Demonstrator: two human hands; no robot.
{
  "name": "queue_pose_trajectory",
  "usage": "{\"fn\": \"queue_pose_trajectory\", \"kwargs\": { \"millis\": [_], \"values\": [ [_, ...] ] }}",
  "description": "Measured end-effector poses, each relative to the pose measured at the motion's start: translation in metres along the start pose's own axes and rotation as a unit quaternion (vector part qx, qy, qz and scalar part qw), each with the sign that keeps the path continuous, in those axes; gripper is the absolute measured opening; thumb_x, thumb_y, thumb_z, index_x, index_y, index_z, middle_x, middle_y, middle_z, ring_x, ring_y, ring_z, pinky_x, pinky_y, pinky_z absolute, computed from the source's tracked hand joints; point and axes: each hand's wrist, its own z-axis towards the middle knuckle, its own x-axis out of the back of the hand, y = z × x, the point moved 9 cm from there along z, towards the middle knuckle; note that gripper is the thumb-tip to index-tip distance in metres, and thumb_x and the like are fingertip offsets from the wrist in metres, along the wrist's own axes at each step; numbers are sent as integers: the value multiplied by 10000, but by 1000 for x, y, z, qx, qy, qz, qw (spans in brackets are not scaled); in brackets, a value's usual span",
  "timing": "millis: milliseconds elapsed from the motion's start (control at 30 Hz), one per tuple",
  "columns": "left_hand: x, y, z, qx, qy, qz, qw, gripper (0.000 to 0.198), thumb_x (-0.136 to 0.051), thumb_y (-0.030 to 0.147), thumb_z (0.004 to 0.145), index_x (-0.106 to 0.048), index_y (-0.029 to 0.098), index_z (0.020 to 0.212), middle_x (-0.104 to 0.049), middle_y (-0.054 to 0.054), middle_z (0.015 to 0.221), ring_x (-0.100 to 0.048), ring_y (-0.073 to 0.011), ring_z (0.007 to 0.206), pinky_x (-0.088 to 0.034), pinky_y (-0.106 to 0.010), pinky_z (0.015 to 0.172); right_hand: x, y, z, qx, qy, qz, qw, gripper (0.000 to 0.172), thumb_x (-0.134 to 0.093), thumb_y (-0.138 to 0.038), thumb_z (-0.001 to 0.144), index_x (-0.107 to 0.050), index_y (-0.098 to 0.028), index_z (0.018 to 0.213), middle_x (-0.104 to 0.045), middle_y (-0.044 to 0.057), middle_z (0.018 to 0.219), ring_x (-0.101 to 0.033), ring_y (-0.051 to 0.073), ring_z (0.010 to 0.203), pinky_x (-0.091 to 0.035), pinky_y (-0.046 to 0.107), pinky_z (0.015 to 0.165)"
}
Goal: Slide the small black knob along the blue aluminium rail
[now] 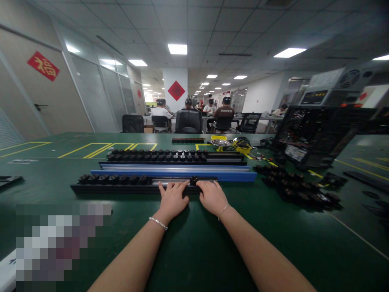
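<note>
The left hand has its fingers spread and the right hand has them bent; both reach a small black piece from opposite sides, but from here I cannot tell if either is clamped on it. Below everything is the green table. At two o'clock from the hands stands a black computer case. At twelve lies a blue rail, and the near black rail runs beneath the fingertips. Toward three o'clock is a pile of dark parts. At nine to ten, a row of similar pieces sits in the near rail, then silver channel shows, then the small piece, at twelve between the hands. I judge the step in hand is positioning this piece along the channel; the next move seems to call for level, gentle pressure from both sides.
</note>
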Motion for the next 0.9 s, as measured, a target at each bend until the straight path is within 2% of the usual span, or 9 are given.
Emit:
{"fn": "queue_pose_trajectory", "kwargs": {
  "millis": [900],
  "values": [
    [1,0,-1,16,-20,3,1000,539,-491,299,742,-439,367,1274,-556,-8,1245,-416,-280,1158,20,-660,1020,1,1,0,-1,12,-21,1000,378,-418,-180,783,-528,-238,1140,-588,46,1182,-494,172,1089,-238,350,989]
  ]
}}
